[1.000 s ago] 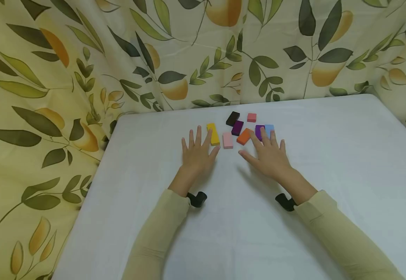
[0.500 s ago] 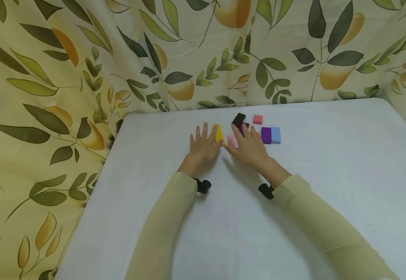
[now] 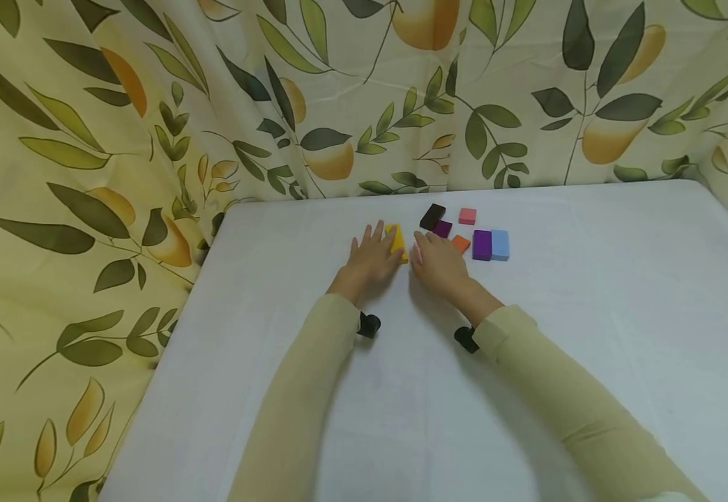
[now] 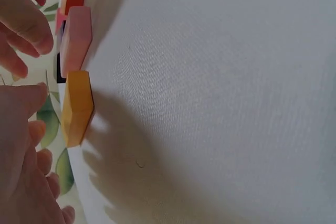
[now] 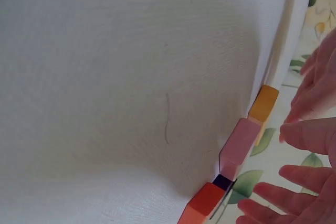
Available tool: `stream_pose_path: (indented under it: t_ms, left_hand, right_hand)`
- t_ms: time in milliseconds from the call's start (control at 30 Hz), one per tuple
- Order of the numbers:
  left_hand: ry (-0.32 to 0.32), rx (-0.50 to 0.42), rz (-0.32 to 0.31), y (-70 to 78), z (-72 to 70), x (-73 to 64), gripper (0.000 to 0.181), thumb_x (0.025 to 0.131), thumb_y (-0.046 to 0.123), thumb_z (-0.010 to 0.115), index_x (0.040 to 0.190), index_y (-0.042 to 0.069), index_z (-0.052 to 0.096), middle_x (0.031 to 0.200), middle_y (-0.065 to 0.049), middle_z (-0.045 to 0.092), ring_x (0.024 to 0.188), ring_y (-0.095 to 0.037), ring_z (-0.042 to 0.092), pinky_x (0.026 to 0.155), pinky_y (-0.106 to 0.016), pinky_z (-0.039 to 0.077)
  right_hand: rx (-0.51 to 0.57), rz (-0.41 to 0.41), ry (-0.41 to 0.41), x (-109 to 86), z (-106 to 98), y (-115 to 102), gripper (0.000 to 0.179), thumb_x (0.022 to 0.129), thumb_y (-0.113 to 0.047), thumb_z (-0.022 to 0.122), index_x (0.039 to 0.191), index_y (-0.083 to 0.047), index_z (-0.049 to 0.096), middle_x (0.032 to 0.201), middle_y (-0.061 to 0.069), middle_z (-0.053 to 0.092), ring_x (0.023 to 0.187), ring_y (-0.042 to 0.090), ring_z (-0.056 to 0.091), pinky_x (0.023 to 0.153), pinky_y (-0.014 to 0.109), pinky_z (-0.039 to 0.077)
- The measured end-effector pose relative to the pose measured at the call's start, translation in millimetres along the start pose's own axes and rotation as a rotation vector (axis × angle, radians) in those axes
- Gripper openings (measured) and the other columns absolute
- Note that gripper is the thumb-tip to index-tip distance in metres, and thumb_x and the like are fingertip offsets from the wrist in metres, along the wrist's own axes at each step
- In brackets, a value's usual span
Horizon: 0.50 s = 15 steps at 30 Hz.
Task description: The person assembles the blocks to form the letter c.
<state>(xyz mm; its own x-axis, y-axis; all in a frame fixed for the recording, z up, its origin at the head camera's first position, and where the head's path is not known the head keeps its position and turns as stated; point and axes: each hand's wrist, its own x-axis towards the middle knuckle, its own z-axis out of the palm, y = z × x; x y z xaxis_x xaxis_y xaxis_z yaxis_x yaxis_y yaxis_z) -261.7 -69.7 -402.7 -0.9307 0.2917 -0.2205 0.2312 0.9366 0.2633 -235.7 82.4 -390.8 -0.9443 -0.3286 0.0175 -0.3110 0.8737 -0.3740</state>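
My left hand [image 3: 372,259] hovers over a yellow block [image 3: 399,240], its fingers loosely extended; in the left wrist view a gap separates the hand from this yellow block [image 4: 77,106]. Over a pink block [image 3: 417,253] hangs my right hand [image 3: 442,268], fingers slightly bent and partly hiding it. Viewed from the right wrist, the right thumb and fingers are spread apart, and the pink block [image 5: 240,142] sits clear of them. An orange block [image 3: 461,243] lies just right of the right hand. Neither hand holds anything.
Behind the right hand lie a black block [image 3: 432,216], a dark purple block [image 3: 443,229] and a small coral block [image 3: 467,217]. A purple block [image 3: 482,245] and a light blue block [image 3: 500,245] sit side by side to the right. A patterned curtain [image 3: 402,97] hangs behind the white table [image 3: 389,418].
My right hand has moved left, from near the purple and blue blocks to over the pink block, its fingers drawing in somewhat. The left hand has shifted slightly. The view has shifted a little.
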Motion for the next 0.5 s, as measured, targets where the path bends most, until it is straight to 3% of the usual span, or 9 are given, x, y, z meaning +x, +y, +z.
stream_pose_path:
  t_ms: [133, 267, 367, 500]
  left_hand:
    - [-0.01, 0.023, 0.037, -2.7, -0.7, 4.6, 0.059, 0.099, 0.041, 0.027, 0.149, 0.015, 0.009, 0.153, -0.01, 0.002, 0.139, -0.026, 0.001, 0.11, -0.043, 0.006]
    - [-0.014, 0.039, 0.073, -4.1, -1.1, 8.6, 0.059, 0.099, 0.039, 0.03, 0.149, 0.012, 0.01, 0.153, -0.009, 0.005, 0.139, -0.023, 0.003, 0.11, -0.039, 0.008]
    - [-0.025, 0.027, 0.099, -2.6, -1.2, 11.4, 0.059, 0.1, 0.036, 0.03, 0.148, 0.01, 0.011, 0.153, -0.008, 0.007, 0.139, -0.02, 0.004, 0.11, -0.036, 0.009]
    - [-0.049, 0.025, 0.123, 1.1, -1.4, 13.9, 0.055, 0.1, 0.03, 0.029, 0.147, 0.006, 0.015, 0.153, -0.007, 0.009, 0.138, -0.018, 0.006, 0.11, -0.034, 0.011]
  right_hand:
    - [0.011, 0.012, -0.002, 5.4, 4, 1, 0.04, 0.094, -0.015, 0.043, 0.128, 0.006, 0.047, 0.127, 0.026, 0.047, 0.116, 0.041, 0.044, 0.098, 0.05, 0.033]
    - [-0.001, 0.007, 0.01, 9.5, 7, 1, 0.022, 0.088, -0.014, 0.05, 0.094, 0.003, 0.062, 0.097, 0.021, 0.058, 0.087, 0.035, 0.056, 0.074, 0.045, 0.048]
    - [-0.014, 0.002, 0.014, 11.5, 8, 2, 0.017, 0.085, -0.013, 0.053, 0.073, -0.002, 0.058, 0.081, 0.015, 0.055, 0.073, 0.029, 0.053, 0.061, 0.04, 0.046]
    - [-0.038, 0.004, 0.003, 14.0, 9, 3, 0.017, 0.084, -0.01, 0.054, 0.069, -0.002, 0.058, 0.079, 0.015, 0.054, 0.073, 0.03, 0.053, 0.064, 0.041, 0.044]
